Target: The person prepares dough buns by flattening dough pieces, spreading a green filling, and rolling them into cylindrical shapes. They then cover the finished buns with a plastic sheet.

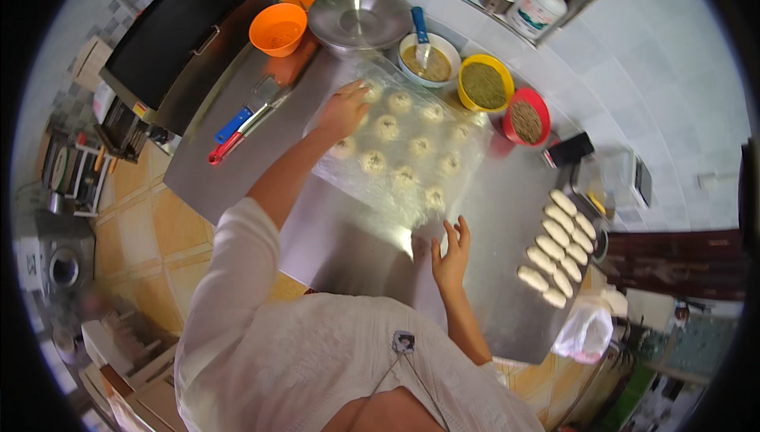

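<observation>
A clear plastic sheet (pixel 388 195) lies wrinkled over several round pale dough pieces (pixel 419 145) on the metal table. The pieces have speckled, gathered tops. My left hand (pixel 343 111) rests at the sheet's far left part, fingers stretched over it beside a dough piece; its fingertips are partly blurred. Just off the sheet's near right corner, my right hand (pixel 452 256) is open, its fingers apart and nothing in them. To the right, several long pale dough rolls (pixel 556 230) lie in slanting rows on the table.
Along the back stand orange bowls (pixel 279 30), a wide metal basin (pixel 360 17), a white bowl (pixel 430 61) with a blue-handled brush, a yellow bowl (pixel 484 83) and a red bowl (pixel 526 118). Blue- and red-handled tools (pixel 237 130) lie left, near a black griddle (pixel 186 32). A phone (pixel 570 149) sits right.
</observation>
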Demonstrator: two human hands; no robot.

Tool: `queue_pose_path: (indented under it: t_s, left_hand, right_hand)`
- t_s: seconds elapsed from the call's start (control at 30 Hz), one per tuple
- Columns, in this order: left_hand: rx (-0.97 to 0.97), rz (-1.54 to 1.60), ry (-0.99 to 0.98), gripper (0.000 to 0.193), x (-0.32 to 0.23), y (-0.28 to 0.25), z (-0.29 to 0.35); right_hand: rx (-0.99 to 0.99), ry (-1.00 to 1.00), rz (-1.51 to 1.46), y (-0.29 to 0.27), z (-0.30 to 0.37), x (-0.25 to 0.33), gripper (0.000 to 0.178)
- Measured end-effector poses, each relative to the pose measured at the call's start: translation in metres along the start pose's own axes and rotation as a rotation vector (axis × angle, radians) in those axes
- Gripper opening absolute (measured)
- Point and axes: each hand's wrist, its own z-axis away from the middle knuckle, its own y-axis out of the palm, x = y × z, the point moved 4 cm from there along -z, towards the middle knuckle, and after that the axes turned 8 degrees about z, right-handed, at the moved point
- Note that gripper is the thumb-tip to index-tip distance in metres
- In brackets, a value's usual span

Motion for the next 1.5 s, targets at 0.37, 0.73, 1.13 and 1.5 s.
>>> queue_pose_path:
  t_s: [0.37,0.73,1.13,1.5]
  left_hand:
    - [0.000,-0.031,-0.281,0.047,0.049,0.030,-0.046]
    - [-0.260,-0.043,-0.480,0.051,-0.018,-0.123,0.343]
    - [-0.621,-0.002,-0.919,0.052,0.035,-0.173,0.693]
    - [-0.545,-0.030,-0.844,0.056,0.066,-0.217,0.726]
  right_hand:
    - [0.100,-0.293,-0.212,0.013,-0.020,-0.002,0.048]
    - [0.546,-0.831,0.115,0.097,0.093,0.036,0.054]
    - [0.136,-0.454,0.114,0.091,0.010,0.164,0.033]
    - [-0.032,-0.423,0.577,0.048,-0.007,0.197,0.054]
